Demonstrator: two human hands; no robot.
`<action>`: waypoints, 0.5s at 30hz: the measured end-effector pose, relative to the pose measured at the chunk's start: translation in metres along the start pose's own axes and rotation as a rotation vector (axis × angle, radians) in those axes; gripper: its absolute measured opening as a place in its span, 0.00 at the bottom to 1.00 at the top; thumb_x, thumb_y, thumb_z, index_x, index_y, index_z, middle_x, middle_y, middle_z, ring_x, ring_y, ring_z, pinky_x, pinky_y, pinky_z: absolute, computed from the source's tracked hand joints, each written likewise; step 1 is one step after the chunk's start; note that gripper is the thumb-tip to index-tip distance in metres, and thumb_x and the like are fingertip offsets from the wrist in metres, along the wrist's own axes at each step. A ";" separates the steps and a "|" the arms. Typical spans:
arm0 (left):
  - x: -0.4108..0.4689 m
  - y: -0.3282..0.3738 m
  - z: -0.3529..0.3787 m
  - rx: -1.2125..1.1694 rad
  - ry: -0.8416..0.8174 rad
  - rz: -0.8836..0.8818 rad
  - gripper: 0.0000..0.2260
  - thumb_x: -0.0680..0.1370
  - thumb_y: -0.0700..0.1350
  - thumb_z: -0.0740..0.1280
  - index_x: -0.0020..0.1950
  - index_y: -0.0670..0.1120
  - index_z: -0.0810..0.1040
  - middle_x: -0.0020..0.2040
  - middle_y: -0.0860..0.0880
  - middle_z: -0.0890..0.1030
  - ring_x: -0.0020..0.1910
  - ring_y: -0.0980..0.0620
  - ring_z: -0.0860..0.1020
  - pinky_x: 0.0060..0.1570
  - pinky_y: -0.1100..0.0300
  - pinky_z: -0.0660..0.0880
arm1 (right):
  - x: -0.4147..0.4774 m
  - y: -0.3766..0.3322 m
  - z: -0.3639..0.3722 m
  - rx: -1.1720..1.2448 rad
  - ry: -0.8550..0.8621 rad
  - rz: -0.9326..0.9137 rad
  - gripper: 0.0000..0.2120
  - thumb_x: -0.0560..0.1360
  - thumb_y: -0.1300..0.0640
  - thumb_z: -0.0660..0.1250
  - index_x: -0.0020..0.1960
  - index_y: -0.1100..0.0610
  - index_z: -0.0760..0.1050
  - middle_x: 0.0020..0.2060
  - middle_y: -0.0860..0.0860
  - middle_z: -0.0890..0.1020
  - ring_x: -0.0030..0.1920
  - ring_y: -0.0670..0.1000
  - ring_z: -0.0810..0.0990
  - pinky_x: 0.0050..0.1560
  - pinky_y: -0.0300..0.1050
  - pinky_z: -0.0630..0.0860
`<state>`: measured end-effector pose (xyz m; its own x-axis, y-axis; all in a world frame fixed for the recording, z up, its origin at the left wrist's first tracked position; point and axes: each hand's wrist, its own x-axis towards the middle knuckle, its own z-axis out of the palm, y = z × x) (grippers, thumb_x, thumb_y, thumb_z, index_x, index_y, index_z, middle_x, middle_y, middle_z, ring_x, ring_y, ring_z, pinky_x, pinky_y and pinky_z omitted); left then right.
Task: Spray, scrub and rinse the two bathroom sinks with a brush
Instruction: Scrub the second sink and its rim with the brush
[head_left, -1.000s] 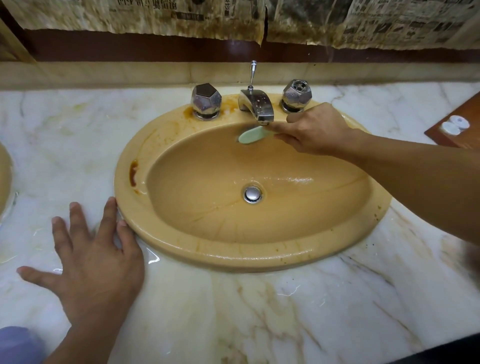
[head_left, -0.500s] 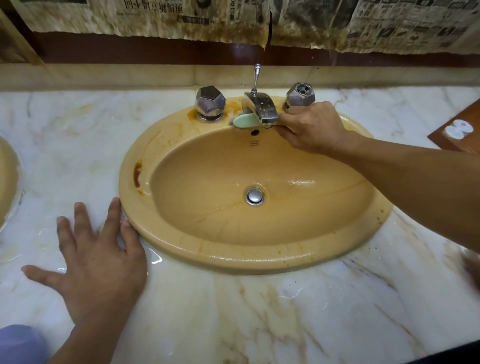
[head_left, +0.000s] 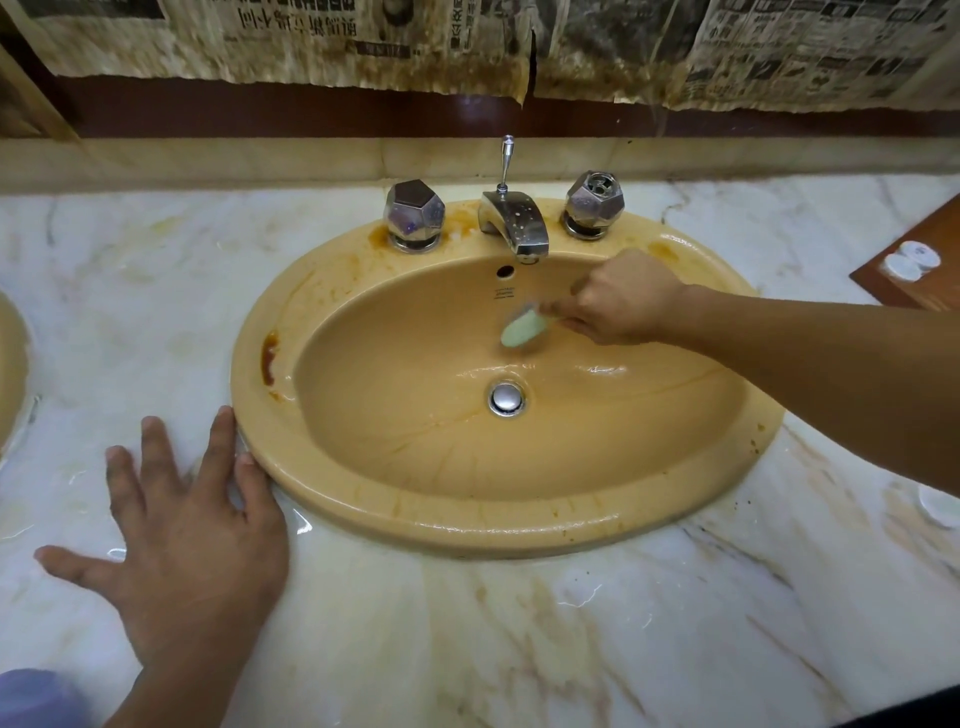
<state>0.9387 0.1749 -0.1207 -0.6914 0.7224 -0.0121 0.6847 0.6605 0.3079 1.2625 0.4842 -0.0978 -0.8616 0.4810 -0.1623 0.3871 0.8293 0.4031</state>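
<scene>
A tan oval sink (head_left: 363, 499) with brown stains on its left rim sits in a marble counter (head_left: 519, 634). My right hand (head_left: 618, 296) grips a small pale green brush (head_left: 524, 328), blurred, its head against the back wall of the basin below the chrome spout (head_left: 517, 223). The brush handle is hidden in my fist. My left hand (head_left: 182, 535) rests flat on the counter with fingers spread, fingertips touching the sink's left front rim. The edge of a second tan sink (head_left: 10, 374) shows at the far left.
Two faceted chrome knobs (head_left: 414, 214) (head_left: 594, 201) flank the spout, with a drain plug (head_left: 506, 397) in the basin. A brown tray (head_left: 919, 265) with small white caps sits at the right. Stained newspaper (head_left: 467, 47) covers the wall above. A purple object (head_left: 36, 699) shows bottom left.
My right hand has brought the brush down from beside the spout into the basin's back wall. My left hand has stayed in place on the counter.
</scene>
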 end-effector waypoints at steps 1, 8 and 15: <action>0.001 -0.001 0.000 -0.006 -0.001 0.003 0.24 0.82 0.63 0.43 0.79 0.69 0.54 0.83 0.55 0.53 0.82 0.51 0.47 0.67 0.19 0.55 | -0.008 -0.003 -0.001 0.022 -0.167 0.017 0.20 0.83 0.44 0.55 0.72 0.39 0.73 0.42 0.51 0.85 0.38 0.57 0.82 0.33 0.43 0.68; -0.001 -0.001 0.001 -0.009 0.011 0.018 0.23 0.83 0.61 0.43 0.80 0.67 0.55 0.83 0.53 0.53 0.82 0.49 0.49 0.66 0.19 0.54 | -0.006 -0.016 -0.008 0.073 -0.207 0.257 0.19 0.83 0.42 0.52 0.70 0.39 0.72 0.48 0.51 0.84 0.47 0.57 0.82 0.37 0.45 0.71; 0.001 -0.003 0.002 -0.042 0.018 0.033 0.24 0.82 0.62 0.42 0.79 0.68 0.56 0.82 0.53 0.54 0.82 0.49 0.49 0.66 0.19 0.56 | -0.024 -0.012 -0.021 0.479 -0.770 0.222 0.13 0.80 0.44 0.64 0.61 0.39 0.82 0.60 0.42 0.81 0.61 0.50 0.75 0.64 0.49 0.74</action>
<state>0.9369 0.1742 -0.1239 -0.6726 0.7398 0.0160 0.6976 0.6267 0.3472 1.2717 0.4565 -0.0795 -0.3634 0.5563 -0.7474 0.7586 0.6423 0.1092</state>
